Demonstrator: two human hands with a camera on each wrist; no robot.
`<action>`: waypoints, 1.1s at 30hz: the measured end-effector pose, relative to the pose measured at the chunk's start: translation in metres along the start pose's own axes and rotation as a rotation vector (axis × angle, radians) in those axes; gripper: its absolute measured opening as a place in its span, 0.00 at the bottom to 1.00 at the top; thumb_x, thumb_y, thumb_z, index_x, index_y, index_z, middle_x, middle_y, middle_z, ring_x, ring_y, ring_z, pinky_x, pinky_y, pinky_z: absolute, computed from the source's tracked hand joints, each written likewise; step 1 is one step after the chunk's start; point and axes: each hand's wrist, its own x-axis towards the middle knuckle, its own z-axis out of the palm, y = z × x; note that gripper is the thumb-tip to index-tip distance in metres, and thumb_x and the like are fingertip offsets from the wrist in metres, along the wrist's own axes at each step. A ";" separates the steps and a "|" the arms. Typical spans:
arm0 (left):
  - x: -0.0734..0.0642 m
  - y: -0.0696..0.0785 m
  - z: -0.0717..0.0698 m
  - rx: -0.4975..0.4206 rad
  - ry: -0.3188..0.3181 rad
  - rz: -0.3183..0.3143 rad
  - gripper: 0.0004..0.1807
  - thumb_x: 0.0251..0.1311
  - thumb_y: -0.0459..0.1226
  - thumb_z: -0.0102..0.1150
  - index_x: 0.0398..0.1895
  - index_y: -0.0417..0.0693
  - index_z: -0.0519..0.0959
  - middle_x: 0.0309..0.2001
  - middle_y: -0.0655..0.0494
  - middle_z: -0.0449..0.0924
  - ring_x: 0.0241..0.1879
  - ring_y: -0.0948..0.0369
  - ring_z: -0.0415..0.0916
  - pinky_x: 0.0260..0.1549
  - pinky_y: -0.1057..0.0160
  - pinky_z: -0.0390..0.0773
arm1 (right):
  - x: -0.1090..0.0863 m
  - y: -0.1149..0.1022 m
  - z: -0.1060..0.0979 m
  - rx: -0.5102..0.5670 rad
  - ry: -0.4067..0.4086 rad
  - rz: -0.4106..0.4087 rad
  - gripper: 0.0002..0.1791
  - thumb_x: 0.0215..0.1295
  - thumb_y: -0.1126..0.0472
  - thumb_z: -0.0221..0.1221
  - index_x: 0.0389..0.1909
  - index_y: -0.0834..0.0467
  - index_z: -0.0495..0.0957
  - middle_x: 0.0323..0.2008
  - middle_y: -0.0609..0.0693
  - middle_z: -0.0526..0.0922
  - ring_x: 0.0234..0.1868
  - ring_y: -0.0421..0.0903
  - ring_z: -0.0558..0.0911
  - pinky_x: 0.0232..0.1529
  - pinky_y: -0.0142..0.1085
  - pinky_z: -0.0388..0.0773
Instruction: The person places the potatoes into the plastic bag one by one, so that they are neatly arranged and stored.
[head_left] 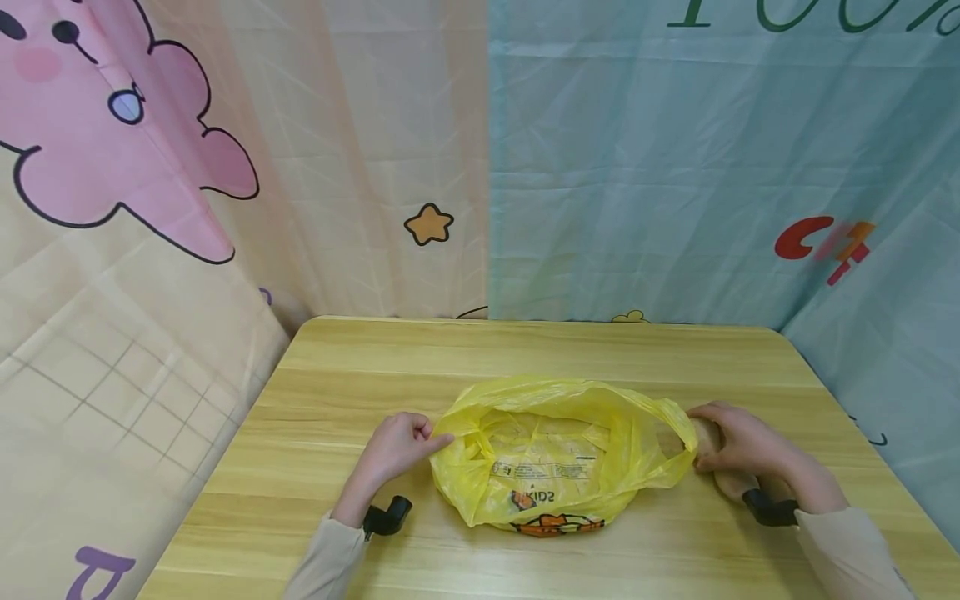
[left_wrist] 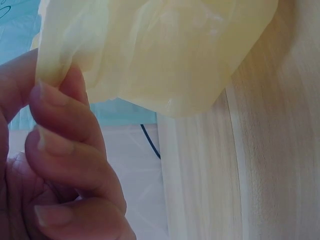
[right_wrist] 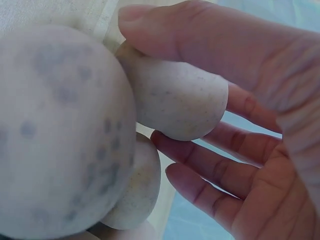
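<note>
A yellow plastic bag (head_left: 536, 475) lies on its side in the middle of the table, its mouth spread wide and printing visible on it. At its left edge my left hand (head_left: 397, 450) pinches the thin plastic between thumb and index finger; the left wrist view shows the bag's film (left_wrist: 160, 55) rising from that pinch. Beside the bag's right handle loop, my right hand (head_left: 750, 446) grips a pale tan, lobed root (right_wrist: 180, 100). Thumb and fingers lie on opposite sides of one rounded lobe. Its largest lobe, speckled grey, fills the left of the right wrist view.
The light wooden table (head_left: 390, 354) reaches back to a printed curtain (head_left: 637, 167), peach on the left and blue on the right. More curtain hangs along both sides. A black wrist camera mount (head_left: 387, 515) sits below the left hand, with another (head_left: 768, 508) at the right wrist.
</note>
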 end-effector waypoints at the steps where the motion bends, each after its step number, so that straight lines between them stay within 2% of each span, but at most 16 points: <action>1: 0.000 0.000 0.000 -0.001 -0.001 -0.003 0.22 0.55 0.47 0.67 0.14 0.49 0.67 0.11 0.63 0.55 0.13 0.66 0.53 0.17 0.67 0.55 | -0.001 0.000 0.000 -0.004 0.011 -0.006 0.38 0.31 0.56 0.78 0.47 0.66 0.76 0.41 0.55 0.79 0.41 0.54 0.77 0.39 0.45 0.74; 7: -0.002 -0.001 0.002 -0.013 -0.012 -0.008 0.22 0.55 0.48 0.67 0.14 0.49 0.67 0.11 0.63 0.55 0.13 0.66 0.52 0.17 0.67 0.55 | -0.005 0.003 -0.002 -0.015 0.063 -0.030 0.39 0.31 0.58 0.78 0.49 0.68 0.75 0.42 0.57 0.79 0.42 0.56 0.77 0.39 0.45 0.73; 13: -0.001 0.001 0.001 -0.015 -0.020 -0.018 0.22 0.55 0.48 0.67 0.15 0.50 0.67 0.12 0.63 0.55 0.14 0.66 0.52 0.17 0.67 0.55 | -0.006 0.003 -0.006 0.022 0.043 0.014 0.40 0.37 0.57 0.77 0.52 0.69 0.73 0.46 0.62 0.77 0.45 0.60 0.76 0.40 0.48 0.73; 18: 0.004 0.003 -0.002 -0.005 -0.011 -0.002 0.22 0.55 0.48 0.67 0.14 0.50 0.66 0.12 0.63 0.55 0.14 0.66 0.52 0.17 0.67 0.55 | -0.006 0.005 -0.009 0.047 0.070 0.029 0.40 0.39 0.58 0.77 0.53 0.70 0.72 0.47 0.63 0.76 0.42 0.57 0.77 0.37 0.44 0.74; 22: 0.006 0.003 -0.003 -0.002 -0.020 -0.002 0.23 0.54 0.49 0.67 0.14 0.50 0.66 0.12 0.63 0.55 0.13 0.66 0.52 0.16 0.67 0.55 | -0.009 0.007 -0.009 0.084 0.094 0.029 0.40 0.39 0.58 0.77 0.53 0.71 0.72 0.47 0.64 0.76 0.40 0.53 0.76 0.34 0.39 0.75; 25: 0.005 0.004 -0.003 0.003 -0.021 -0.004 0.23 0.54 0.49 0.67 0.13 0.51 0.66 0.11 0.63 0.55 0.13 0.66 0.52 0.16 0.67 0.55 | -0.012 0.008 -0.008 0.099 0.122 0.032 0.40 0.39 0.58 0.77 0.53 0.71 0.72 0.46 0.64 0.76 0.39 0.46 0.75 0.32 0.35 0.75; 29: 0.003 0.004 -0.002 0.009 -0.011 0.011 0.23 0.55 0.49 0.66 0.13 0.51 0.66 0.11 0.64 0.55 0.13 0.66 0.52 0.17 0.67 0.55 | -0.016 0.008 -0.007 0.118 0.159 0.043 0.39 0.38 0.59 0.78 0.52 0.71 0.72 0.45 0.64 0.76 0.38 0.37 0.72 0.31 0.33 0.75; 33: 0.000 0.003 -0.001 0.008 -0.004 0.011 0.23 0.55 0.49 0.66 0.13 0.51 0.66 0.11 0.64 0.55 0.13 0.66 0.52 0.16 0.67 0.55 | -0.020 0.005 -0.006 0.146 0.172 0.071 0.39 0.39 0.59 0.77 0.53 0.71 0.72 0.46 0.64 0.75 0.37 0.33 0.72 0.30 0.31 0.75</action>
